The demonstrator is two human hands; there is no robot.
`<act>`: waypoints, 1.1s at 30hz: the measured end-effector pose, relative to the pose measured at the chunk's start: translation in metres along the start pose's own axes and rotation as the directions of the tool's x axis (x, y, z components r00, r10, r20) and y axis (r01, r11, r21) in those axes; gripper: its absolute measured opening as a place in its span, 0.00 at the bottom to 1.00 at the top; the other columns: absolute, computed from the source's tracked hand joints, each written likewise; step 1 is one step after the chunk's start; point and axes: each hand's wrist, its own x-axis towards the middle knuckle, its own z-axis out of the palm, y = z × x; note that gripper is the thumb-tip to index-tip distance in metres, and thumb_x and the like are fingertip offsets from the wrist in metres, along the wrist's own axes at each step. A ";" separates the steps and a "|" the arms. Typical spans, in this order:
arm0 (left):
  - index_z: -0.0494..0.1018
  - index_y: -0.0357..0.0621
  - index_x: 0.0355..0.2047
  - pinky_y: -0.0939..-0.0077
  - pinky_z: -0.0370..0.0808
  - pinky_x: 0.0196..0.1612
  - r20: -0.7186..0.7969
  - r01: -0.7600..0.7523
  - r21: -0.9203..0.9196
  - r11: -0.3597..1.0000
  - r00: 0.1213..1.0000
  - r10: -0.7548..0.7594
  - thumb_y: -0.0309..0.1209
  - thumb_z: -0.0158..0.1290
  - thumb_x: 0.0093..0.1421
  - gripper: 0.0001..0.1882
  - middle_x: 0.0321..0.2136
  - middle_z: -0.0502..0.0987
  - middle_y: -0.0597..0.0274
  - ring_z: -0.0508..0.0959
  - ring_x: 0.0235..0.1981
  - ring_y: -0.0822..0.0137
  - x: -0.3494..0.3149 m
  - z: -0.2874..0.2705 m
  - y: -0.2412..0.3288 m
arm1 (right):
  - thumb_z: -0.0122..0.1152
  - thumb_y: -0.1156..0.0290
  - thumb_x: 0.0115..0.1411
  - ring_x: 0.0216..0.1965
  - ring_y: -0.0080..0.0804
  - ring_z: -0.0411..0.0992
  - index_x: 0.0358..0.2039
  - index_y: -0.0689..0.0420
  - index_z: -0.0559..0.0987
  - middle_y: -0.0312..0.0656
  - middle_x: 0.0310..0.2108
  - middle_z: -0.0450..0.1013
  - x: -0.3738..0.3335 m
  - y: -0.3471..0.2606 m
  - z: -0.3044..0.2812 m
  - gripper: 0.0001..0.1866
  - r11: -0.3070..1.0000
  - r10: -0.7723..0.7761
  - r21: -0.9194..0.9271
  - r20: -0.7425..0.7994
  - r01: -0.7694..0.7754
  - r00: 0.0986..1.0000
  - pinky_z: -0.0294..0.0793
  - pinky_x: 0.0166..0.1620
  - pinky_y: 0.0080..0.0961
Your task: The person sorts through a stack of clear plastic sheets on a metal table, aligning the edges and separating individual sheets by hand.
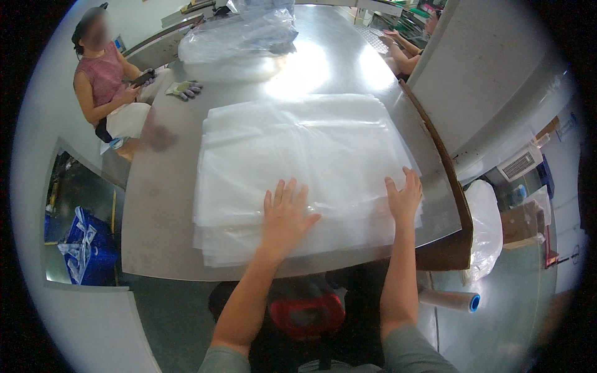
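A stack of clear plastic bags (261, 149) lies flat on the metal table, its sheets slightly fanned at the front and right edges. Fingers spread, my left hand (286, 208) rests on the stack near its front middle. My right hand (404, 193) is at the stack's right edge, thumb and fingers apart, the fingertips close to the border of the sheets. Neither hand visibly grips a sheet.
Behind the stack, crumpled clear plastic (239, 37) piles up on the table (161, 217). A work glove (184, 89) lies at the left edge. A seated person (106, 74) holds a phone there; another person's arms (404, 53) show far right. Brown board (438, 143) lines the right edge.
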 end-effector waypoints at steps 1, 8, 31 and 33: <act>0.67 0.46 0.65 0.41 0.47 0.71 0.041 0.008 0.033 0.999 0.999 -0.009 0.52 0.58 0.62 0.36 0.69 0.60 0.48 0.57 0.71 0.46 0.000 0.004 0.003 | 0.67 0.56 0.59 0.68 0.53 0.59 0.60 0.57 0.73 0.55 0.65 0.66 0.000 0.004 0.000 0.32 1.000 0.000 -0.004 -0.001 0.000 1.000 0.51 0.71 0.51; 0.71 0.49 0.61 0.39 0.50 0.71 0.133 0.012 0.005 1.000 0.991 -0.013 0.51 0.61 0.58 0.34 0.65 0.65 0.51 0.59 0.69 0.48 0.000 -0.002 0.011 | 0.66 0.54 0.58 0.69 0.51 0.59 0.62 0.54 0.72 0.50 0.65 0.66 0.002 0.022 0.001 0.33 0.990 0.078 -0.122 0.070 -0.069 0.994 0.50 0.71 0.51; 0.70 0.46 0.60 0.39 0.46 0.72 0.279 -0.155 -0.110 0.982 0.943 0.180 0.53 0.67 0.51 0.41 0.67 0.63 0.52 0.55 0.72 0.47 -0.018 -0.021 0.009 | 0.56 0.41 0.63 0.70 0.50 0.57 0.62 0.50 0.73 0.45 0.67 0.64 -0.016 0.020 -0.009 0.35 0.934 0.141 -0.342 0.099 -0.100 0.985 0.51 0.70 0.54; 0.68 0.45 0.63 0.39 0.44 0.73 0.304 -0.141 -0.130 0.981 0.937 0.174 0.53 0.67 0.51 0.44 0.67 0.62 0.52 0.54 0.72 0.47 -0.023 -0.021 0.008 | 0.54 0.42 0.65 0.69 0.49 0.58 0.62 0.51 0.73 0.45 0.66 0.65 -0.023 0.023 -0.009 0.32 0.952 0.041 -0.304 0.081 -0.014 0.996 0.53 0.68 0.55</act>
